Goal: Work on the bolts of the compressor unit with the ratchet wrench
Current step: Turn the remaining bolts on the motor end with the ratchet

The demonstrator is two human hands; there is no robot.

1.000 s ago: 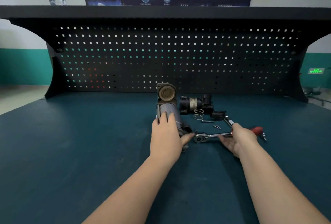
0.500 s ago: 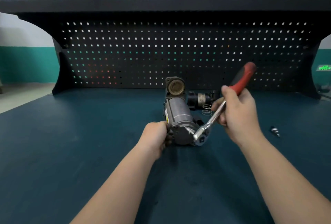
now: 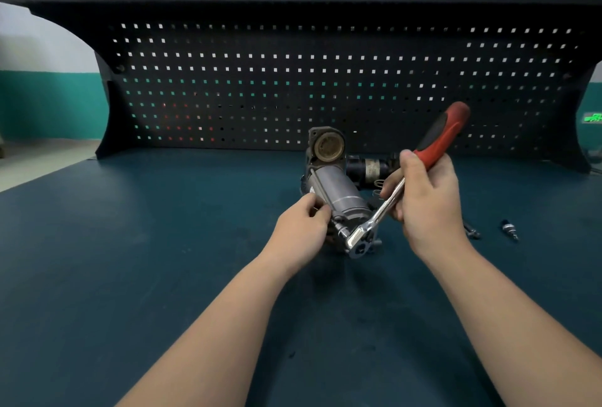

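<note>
Gripping from the fingers out: the right hand point(image 3: 426, 198) has its fingers curled round the ratchet wrench point(image 3: 395, 191) where the chrome shank meets the red handle, thumb laid along the top. That handle slants up toward two o'clock, and the ratchet head point(image 3: 358, 241) sits low at the near end of the compressor unit point(image 3: 338, 193), apparently seated on a bolt there, though the bolt itself is hidden behind the head. Choking up on the handle like this looks like a choice for control over leverage.

Over at nine o'clock from the head, the left hand point(image 3: 301, 231) has fingers bent against the unit's side, pinching or bracing the housing; I'd say it's there to stop the body rolling when the wrench swings. The unit lies on the green bench point(image 3: 130, 260), its round open end pointing toward twelve o'clock and the pegboard point(image 3: 293, 81).

Out at three o'clock, well apart, a small loose fitting point(image 3: 508, 229) lies on the bench.
</note>
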